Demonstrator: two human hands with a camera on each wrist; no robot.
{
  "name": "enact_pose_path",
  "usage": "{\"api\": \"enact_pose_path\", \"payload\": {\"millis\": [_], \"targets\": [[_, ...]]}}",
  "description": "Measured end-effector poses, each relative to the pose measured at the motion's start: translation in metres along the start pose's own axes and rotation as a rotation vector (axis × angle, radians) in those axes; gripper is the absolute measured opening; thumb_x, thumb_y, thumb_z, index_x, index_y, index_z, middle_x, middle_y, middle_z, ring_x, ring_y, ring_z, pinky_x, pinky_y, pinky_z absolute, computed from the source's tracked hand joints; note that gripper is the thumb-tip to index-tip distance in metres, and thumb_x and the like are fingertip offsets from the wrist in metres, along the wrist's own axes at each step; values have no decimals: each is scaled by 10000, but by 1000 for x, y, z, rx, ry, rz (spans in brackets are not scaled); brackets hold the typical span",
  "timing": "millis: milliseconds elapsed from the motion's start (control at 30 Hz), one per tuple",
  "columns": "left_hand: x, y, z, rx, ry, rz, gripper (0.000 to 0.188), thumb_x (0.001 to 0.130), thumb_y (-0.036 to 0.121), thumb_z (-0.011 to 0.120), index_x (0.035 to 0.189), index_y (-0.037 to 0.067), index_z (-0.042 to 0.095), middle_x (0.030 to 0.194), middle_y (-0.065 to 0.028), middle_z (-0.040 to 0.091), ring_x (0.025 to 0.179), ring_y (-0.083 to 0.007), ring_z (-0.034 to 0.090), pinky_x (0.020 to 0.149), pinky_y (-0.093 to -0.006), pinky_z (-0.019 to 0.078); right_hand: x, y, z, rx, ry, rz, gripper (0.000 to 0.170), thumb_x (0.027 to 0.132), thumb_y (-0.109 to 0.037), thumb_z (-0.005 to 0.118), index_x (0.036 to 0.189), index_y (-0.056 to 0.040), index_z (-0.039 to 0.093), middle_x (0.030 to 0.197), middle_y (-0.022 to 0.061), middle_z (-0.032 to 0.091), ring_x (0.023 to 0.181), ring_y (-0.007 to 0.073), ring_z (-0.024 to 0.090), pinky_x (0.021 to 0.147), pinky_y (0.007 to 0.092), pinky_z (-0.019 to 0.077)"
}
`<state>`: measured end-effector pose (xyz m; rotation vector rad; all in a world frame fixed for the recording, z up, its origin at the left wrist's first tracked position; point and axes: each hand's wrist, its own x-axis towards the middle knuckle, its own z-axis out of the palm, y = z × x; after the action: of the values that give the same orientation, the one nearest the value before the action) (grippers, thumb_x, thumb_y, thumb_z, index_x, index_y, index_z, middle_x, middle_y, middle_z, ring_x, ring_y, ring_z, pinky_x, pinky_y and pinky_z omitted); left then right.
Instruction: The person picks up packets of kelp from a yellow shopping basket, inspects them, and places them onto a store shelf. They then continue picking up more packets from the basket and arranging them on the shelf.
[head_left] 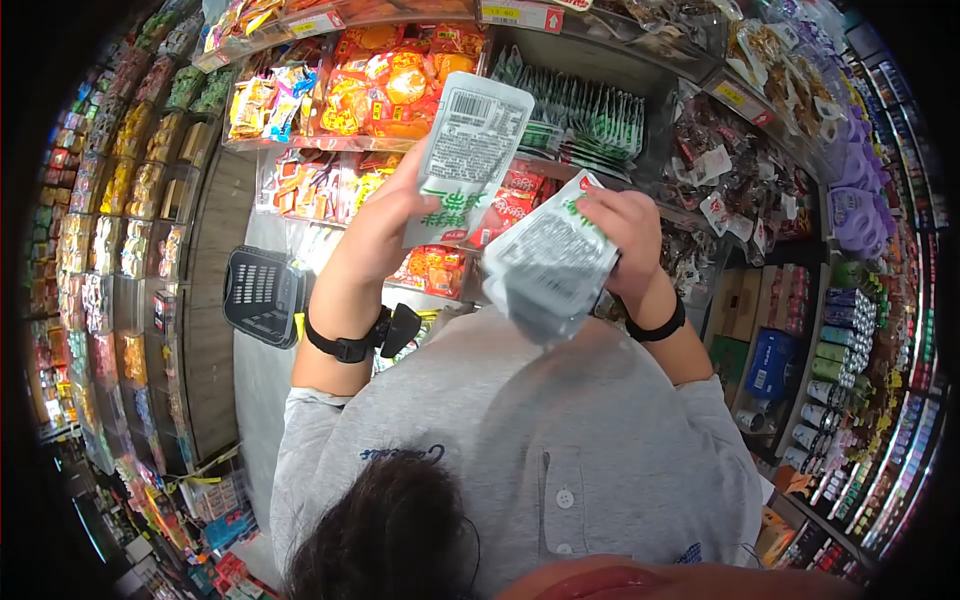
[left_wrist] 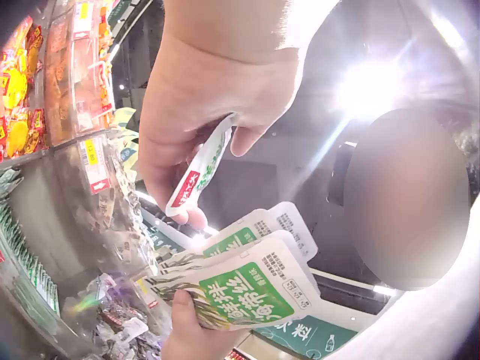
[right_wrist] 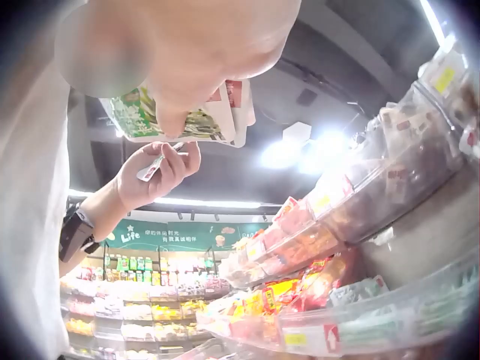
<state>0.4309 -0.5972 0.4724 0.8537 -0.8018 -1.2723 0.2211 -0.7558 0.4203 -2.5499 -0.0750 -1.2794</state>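
Note:
In the head view my left hand (head_left: 385,225) pinches one flat snack packet (head_left: 475,140) by its lower left edge, its printed back and barcode facing up. To the right, my right hand (head_left: 635,240) grips a small fanned stack of similar packets (head_left: 555,250) at their upper right. The left wrist view shows the stack's fronts (left_wrist: 251,289), white and green with pictures of dark strips. There the single packet (left_wrist: 202,169) appears nearly edge-on between left thumb and fingers, above the stack. Both hands are raised in front of the chest, before a shelf bin of green packets (head_left: 600,110).
Orange and red snack bags (head_left: 400,85) fill bins beside the green packets. Dark wrapped snacks (head_left: 705,165) lie in the bins to the right. A grey shopping basket (head_left: 262,300) stands on the floor at left. Tall stocked shelves (head_left: 130,250) line the left side.

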Motion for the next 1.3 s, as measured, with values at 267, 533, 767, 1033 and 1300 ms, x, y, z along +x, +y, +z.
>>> {"api": "enact_pose_path", "payload": {"millis": [267, 533, 767, 1033, 1300], "targets": [[-2, 6, -7, 442, 70, -54, 402, 709, -58, 481, 1104, 10, 448, 1033, -115, 555, 856, -200, 551, 768, -272, 440, -17, 3, 5, 1024, 149, 933, 503, 730, -258, 658, 1133, -9, 490, 1058, 120, 584, 939, 262, 593, 833, 396, 482], [16, 35, -37, 901, -467, 281, 60, 681, -18, 609, 719, 17, 579, 730, -69, 592, 695, -213, 561, 622, -319, 437, -6, 15, -25, 1063, -269, 795, 638, 523, -99, 817, 1092, -19, 541, 1021, 59, 608, 913, 140, 577, 832, 295, 443], [57, -43, -23, -47, -338, 125, 74, 676, 64, 518, 696, 75, 448, 643, 8, 452, 619, -104, 440, 554, -225, 342, 27, 13, 11, 1002, -584, 446, 583, 565, -158, 796, 1071, -15, 545, 972, 37, 611, 877, 133, 562, 818, 312, 444], [63, -70, -33, -143, -224, -188, 191, 855, 139, 503, 1017, 44, 537, 915, -39, 567, 845, -126, 570, 735, -246, 475, 24, 7, 45, 693, -313, 312, 537, 538, -136, 785, 1019, -52, 562, 1176, 80, 404, 1115, 232, 372, 941, 355, 321], [51, -35, 12, -253, 409, -183, 320, 903, 250, 414, 1119, 17, 449, 1097, -107, 524, 997, -199, 527, 834, -316, 440, 11, 20, 67, 803, -157, 439, 548, 558, -92, 770, 1050, -55, 531, 1183, 110, 451, 1110, 212, 437, 938, 353, 360]]}}
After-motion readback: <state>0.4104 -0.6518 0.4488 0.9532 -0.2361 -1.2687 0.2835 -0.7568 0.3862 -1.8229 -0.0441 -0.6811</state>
